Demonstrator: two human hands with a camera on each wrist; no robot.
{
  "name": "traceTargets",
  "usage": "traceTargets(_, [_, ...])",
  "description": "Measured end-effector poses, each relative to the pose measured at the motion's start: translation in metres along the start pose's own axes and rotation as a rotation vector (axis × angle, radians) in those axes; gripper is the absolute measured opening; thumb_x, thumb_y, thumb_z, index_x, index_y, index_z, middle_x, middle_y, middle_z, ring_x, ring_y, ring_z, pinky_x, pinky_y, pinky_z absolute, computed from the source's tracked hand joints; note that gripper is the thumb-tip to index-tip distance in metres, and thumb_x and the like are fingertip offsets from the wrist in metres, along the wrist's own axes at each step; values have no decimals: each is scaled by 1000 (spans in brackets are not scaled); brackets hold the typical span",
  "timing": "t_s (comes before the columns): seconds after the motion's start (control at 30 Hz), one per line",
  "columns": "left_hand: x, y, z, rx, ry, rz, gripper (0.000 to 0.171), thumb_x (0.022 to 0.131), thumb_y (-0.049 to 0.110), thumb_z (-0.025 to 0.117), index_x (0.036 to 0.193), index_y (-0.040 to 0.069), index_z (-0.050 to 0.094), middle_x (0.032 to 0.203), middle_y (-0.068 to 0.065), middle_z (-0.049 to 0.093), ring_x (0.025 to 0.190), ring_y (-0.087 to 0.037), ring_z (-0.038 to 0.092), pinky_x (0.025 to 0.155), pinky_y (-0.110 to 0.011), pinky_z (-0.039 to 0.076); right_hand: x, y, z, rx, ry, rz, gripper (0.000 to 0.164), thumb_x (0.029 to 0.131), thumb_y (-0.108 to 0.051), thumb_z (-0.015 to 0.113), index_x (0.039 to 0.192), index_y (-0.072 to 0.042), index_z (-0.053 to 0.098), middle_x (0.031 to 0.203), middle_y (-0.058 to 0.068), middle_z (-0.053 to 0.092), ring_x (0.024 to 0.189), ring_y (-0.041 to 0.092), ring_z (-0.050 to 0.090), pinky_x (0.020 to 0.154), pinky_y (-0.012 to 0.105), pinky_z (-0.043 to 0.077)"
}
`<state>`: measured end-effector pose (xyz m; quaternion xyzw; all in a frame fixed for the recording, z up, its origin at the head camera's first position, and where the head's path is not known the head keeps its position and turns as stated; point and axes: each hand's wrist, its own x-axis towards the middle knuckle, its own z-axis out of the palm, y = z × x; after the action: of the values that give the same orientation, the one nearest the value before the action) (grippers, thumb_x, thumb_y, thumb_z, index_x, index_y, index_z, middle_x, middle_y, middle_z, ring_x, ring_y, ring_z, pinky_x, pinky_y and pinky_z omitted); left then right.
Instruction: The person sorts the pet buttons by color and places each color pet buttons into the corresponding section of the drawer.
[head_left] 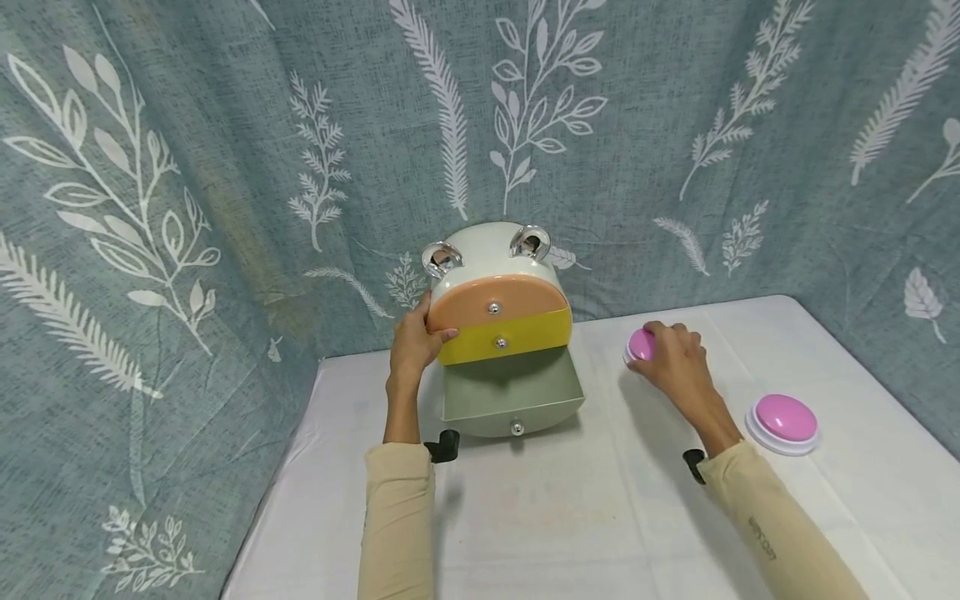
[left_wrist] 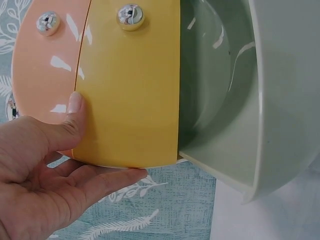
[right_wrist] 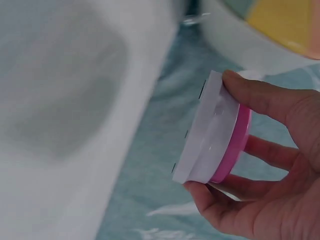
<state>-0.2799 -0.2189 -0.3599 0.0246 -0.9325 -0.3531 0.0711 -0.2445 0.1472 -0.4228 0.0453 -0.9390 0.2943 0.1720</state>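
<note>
A small frog-like cabinet (head_left: pixel 487 250) with a white body and two silvery ring eyes stands at the back of the table. Its orange drawer (head_left: pixel 468 302) and yellow drawer (head_left: pixel 540 331) are closed, while the green bottom drawer (head_left: pixel 480 404) is pulled out. My left hand (head_left: pixel 414 340) grips the cabinet's left side, the thumb on the front near the orange-yellow seam and the fingers along the side. To the right, my right hand (head_left: pixel 678 362) holds a round push light (right_wrist: pixel 210 135) with a pink dome and white base. In the right wrist view it is tilted on edge, above the tabletop.
A second pink-domed push light (head_left: pixel 786 418) sits on the white-covered table (head_left: pixel 540 525), close to the right forearm. A blue-green curtain (head_left: pixel 360 150) with white leaf patterns hangs directly behind the cabinet and along both sides.
</note>
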Motion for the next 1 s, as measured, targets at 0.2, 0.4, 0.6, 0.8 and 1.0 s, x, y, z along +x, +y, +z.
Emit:
traceTargets(0.2, [0,-1,0,-13,2,-4,87,97,18,76,167,10,25,157,-26,51,139,-47,55,112,-58,50,1,-38,-13,59,-97,-17,60,80,-20,88,129,7,66,117,36,69,105,52,64,89,60,55])
traceTargets(0.4, [0,-3,-1,-18,10,1,86,97,17,75,167,9,25,157,-27,51,139,-47,55,112,-58,50,1,-68,-6,152,-254,-53,61,80,-25,89,132,0,68,122,25,73,104,37,66,86,48,57])
traceTargets(0.6, [1,-3,-2,-20,2,-12,86,98,17,74,167,10,24,157,-26,50,139,-47,55,112,-58,50,6,-95,20,149,-331,-141,54,79,-26,91,125,-3,73,112,16,75,102,31,66,87,45,57])
traceTargets(0.8, [1,-1,-1,-28,2,-17,85,98,17,74,167,10,25,156,-26,52,139,-46,55,113,-57,49,12,-114,57,150,-385,-213,40,77,-24,94,106,-6,74,98,6,72,92,21,63,82,36,54])
traceTargets(1.0, [1,1,0,-24,0,-13,85,98,17,74,167,9,25,156,-26,51,139,-46,56,113,-57,50,12,-127,89,123,-415,-229,41,75,-25,96,103,-3,74,96,6,72,85,18,62,78,32,54])
